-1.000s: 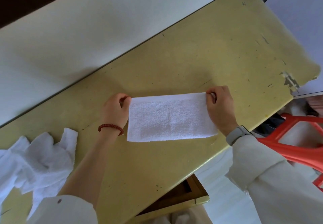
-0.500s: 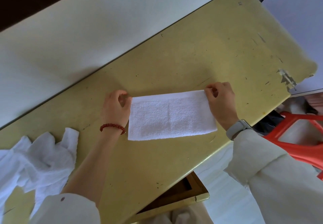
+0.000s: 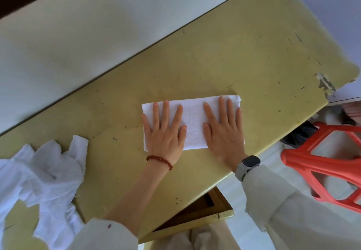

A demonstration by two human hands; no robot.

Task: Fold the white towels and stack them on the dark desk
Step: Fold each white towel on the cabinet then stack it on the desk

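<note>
White terry, a folded towel [image 3: 192,122], lay flat near the middle of the yellow-green desk [image 3: 244,50], and both hands pressed it palm-down with fingers straight and spread. The left hand [image 3: 166,132], a red bead bracelet [image 3: 159,161] at its wrist, covered the towel's left half, while the right hand [image 3: 224,132], a watch [image 3: 248,164] at its wrist, covered the right half, thumbs pointing inward. More white towels [image 3: 43,175] sat crumpled at the desk's left end, well apart from the folded one.
</note>
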